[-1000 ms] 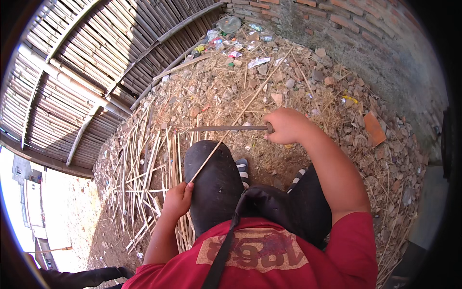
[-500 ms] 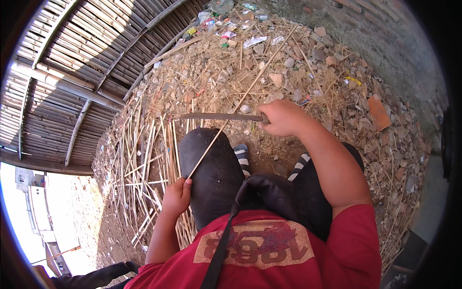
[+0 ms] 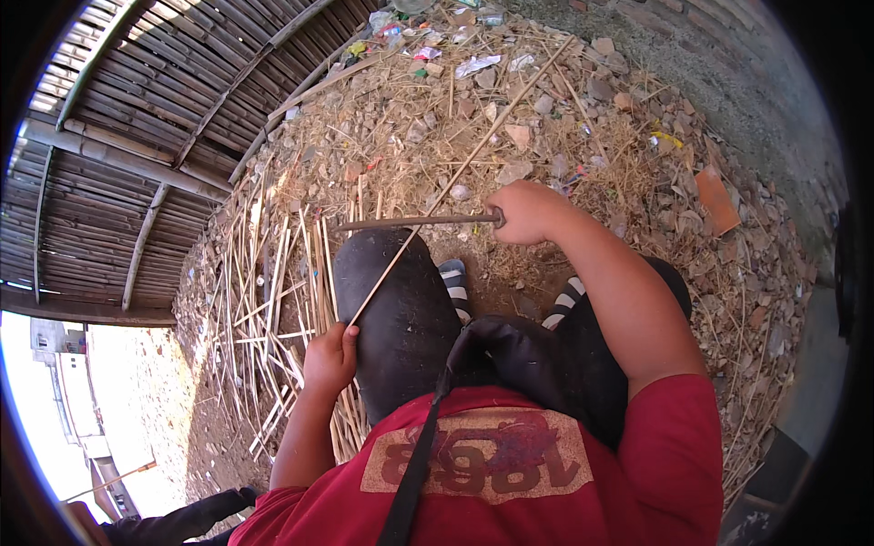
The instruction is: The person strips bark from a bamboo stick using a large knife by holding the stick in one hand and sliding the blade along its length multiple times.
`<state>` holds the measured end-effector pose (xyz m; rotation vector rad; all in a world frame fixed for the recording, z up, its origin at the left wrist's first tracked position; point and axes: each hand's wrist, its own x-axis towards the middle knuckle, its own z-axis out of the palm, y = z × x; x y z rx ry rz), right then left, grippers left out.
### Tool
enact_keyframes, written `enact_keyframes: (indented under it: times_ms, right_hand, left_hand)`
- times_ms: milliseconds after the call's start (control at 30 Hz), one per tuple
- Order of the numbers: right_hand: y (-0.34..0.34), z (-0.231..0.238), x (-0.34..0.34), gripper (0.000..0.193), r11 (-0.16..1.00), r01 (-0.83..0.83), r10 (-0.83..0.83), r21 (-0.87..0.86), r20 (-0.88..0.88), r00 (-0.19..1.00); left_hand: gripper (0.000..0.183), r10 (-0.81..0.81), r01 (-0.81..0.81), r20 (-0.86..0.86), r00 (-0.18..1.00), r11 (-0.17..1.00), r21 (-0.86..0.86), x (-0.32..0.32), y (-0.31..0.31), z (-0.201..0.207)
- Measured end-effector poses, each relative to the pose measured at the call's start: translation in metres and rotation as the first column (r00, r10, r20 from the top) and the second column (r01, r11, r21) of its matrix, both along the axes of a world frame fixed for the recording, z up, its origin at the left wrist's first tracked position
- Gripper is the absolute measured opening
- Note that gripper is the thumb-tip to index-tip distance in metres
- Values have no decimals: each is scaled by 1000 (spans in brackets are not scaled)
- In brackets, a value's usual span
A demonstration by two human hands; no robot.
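My left hand (image 3: 330, 360) is closed around the near end of a long, thin bamboo strip (image 3: 387, 273), beside my left knee. From there the strip runs over the knee and slants away to the far right, across the rubble. In my right hand (image 3: 533, 213) is the handle of a machete (image 3: 382, 223), its long dark blade pointing left. Above the left knee, the blade crosses the strip; whether it touches is hard to tell. Many pale split bamboo strips (image 3: 284, 264) lie loosely on the ground to the left of my leg.
Stones, dry straw and bits of litter cover the ground (image 3: 410, 146). A bamboo slat wall (image 3: 109, 182) rises on the left, a rough masonry wall (image 3: 728, 100) on the right. An orange tile piece (image 3: 717, 200) lies near it. Someone's dark-clothed leg (image 3: 182, 519) shows at lower left.
The machete blade has rolled, showing a narrower side, and its tip sits slightly lower. My left hand has shifted a little away from me; both hands keep their hold.
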<state>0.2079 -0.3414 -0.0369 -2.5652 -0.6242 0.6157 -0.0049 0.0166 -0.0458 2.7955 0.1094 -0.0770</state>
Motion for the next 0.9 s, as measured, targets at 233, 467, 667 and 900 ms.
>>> enact_keyframes:
  times_ms: [233,467,667,900]
  right_hand:
    - [-22,-2,15,40,984,179,-178,24,-30,984]
    - [-49,-23,25,56,963,251,-246,99,-58,967]
    - [-77,28,25,38,735,451,-376,506,-248,893]
    - [-86,15,19,20,217,427,-403,878,-318,858]
  left_hand:
    - [41,8,-9,3,1000,997,73,1,-6,15]
    - [39,7,-10,34,999,996,92,-6,7,0]
    - [35,24,-31,85,996,996,85,-35,19,-11]
    - [28,-11,-10,180,984,993,118,-62,29,-30]
